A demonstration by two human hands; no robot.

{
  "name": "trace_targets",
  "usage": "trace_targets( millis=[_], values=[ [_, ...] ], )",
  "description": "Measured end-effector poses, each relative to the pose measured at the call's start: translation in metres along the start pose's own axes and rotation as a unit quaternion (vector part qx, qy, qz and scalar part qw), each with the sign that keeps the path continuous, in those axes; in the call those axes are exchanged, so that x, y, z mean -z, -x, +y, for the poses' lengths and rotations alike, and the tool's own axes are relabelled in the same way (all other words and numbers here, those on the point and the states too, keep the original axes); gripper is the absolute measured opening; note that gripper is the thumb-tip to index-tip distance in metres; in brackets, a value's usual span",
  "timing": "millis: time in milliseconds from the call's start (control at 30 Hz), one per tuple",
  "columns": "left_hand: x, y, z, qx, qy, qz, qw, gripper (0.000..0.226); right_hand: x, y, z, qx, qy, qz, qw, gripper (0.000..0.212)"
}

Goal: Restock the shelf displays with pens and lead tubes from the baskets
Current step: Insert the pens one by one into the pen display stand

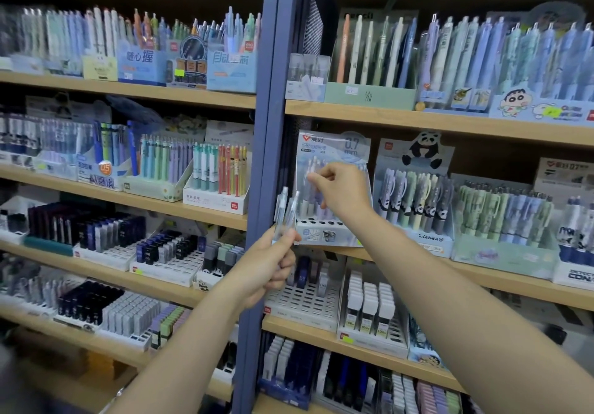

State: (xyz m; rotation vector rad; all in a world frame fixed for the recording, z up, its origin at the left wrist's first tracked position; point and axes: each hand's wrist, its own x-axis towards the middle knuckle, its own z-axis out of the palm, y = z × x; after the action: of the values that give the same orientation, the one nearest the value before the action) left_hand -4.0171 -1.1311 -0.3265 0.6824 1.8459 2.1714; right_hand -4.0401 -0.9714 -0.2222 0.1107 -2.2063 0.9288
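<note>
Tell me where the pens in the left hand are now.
The left hand holds two clear pens upright at centre frame, beside the blue shelf post, just left of the 0.7 mm display box.

Stationery shop: wooden shelves (128, 90) of priced pen displays (369, 95).

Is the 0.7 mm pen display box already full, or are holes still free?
Not full: the display box shows empty holes along its front row.
</note>
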Motion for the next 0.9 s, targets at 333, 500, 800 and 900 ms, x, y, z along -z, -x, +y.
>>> trace_targets(
  millis=[333, 500, 800, 900],
  values=[
    [0.0, -0.001, 0.001, -0.038, 0.019, 0.034, 0.999, 0.023, -0.001, 0.003, 0.009, -0.007, 0.084, -0.057, 0.995, 0.036],
    [-0.007, -0.005, 0.002, -0.043, 0.024, 0.055, 0.997, 0.031, 0.023, 0.029, 0.001, -0.064, -0.117, -0.119, 0.984, 0.041],
    [-0.042, -0.016, 0.004, -0.023, 0.075, 0.045, 0.996, 0.018, 0.053, 0.047, 0.013, -0.081, -0.165, -0.17, 0.968, 0.012],
    [-0.053, -0.019, 0.003, -0.028, 0.046, 0.036, 0.998, 0.019, 0.065, 0.051, 0.023, -0.085, -0.184, -0.168, 0.965, 0.01]
  ],
)
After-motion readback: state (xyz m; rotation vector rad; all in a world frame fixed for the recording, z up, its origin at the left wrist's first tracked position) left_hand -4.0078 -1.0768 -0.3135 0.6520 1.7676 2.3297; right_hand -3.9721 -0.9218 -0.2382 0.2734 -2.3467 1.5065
